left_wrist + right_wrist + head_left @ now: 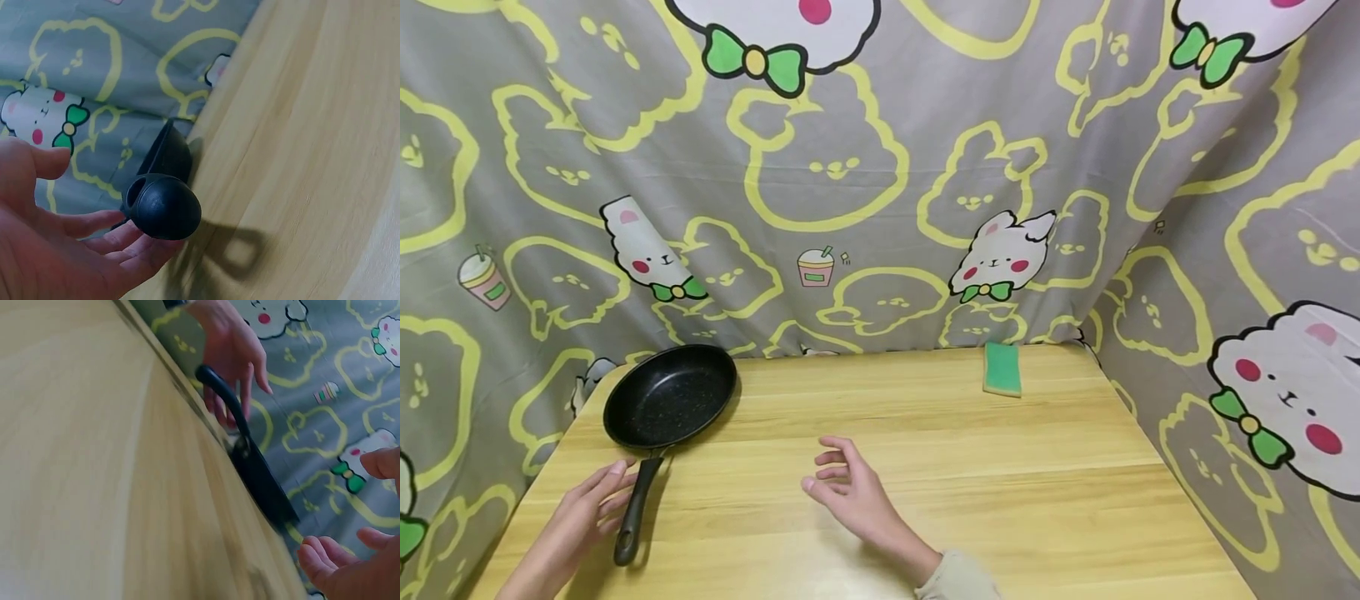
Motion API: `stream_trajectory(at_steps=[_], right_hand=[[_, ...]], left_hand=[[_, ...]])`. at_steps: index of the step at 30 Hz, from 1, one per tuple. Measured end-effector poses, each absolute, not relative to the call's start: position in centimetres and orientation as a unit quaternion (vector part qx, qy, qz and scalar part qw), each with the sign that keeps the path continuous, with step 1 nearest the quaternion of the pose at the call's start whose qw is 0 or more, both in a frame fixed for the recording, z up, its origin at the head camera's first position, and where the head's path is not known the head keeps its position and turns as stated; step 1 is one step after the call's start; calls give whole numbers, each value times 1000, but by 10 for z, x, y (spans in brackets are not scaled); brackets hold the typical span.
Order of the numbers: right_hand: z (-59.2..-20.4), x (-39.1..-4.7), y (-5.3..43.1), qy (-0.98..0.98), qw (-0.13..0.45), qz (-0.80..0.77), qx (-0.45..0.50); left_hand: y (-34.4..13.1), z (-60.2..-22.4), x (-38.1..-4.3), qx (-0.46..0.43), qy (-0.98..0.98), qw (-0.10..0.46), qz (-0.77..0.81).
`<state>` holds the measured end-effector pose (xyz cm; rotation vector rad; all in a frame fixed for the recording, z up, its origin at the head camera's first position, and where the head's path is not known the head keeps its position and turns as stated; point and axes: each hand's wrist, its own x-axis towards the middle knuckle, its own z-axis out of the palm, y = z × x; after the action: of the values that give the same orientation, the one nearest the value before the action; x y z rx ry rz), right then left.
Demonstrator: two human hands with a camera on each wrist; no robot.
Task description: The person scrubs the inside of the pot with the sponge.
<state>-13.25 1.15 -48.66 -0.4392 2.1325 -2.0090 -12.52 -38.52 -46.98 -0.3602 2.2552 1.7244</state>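
A black frying pan (670,398) sits at the table's back left, its handle (634,512) pointing toward the front. Beside that handle is my left hand (583,508), thumb apart and fingers reaching under it. From the left wrist, the rounded handle end (165,209) shows right at the fingertips, with the thumb (53,164) well away from it. My right hand (857,492) hovers over the middle of the table, fingers loosely bent and nothing in them. The right wrist view catches its fingers (322,556) at the lower right, with the pan (262,481) farther off.
A green sponge (1002,369) lies near the back edge of the wooden table (1075,500), right of centre. Grey curtains (880,167) with yellow cartoon outlines hang close behind the table and along both sides.
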Motion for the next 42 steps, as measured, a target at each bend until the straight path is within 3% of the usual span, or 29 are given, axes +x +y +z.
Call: stream_trajectory(at_steps=[6,14,23,42], right_hand=[[-489,-125,-17,694,135,-693,-142],[-491,-118,-60,665,172,-717,-116],[-490,-112,-107,639,215,-733,-90],[-496,-95,-181,559,252,-789,25]], left_hand=[[-393,-479,-123,-117,752,125,636],[-396,-478,-133,-167,731,162,642],[-397,-480,-135,-184,687,163,684],[-394,-482,-135,-175,674,169,697]])
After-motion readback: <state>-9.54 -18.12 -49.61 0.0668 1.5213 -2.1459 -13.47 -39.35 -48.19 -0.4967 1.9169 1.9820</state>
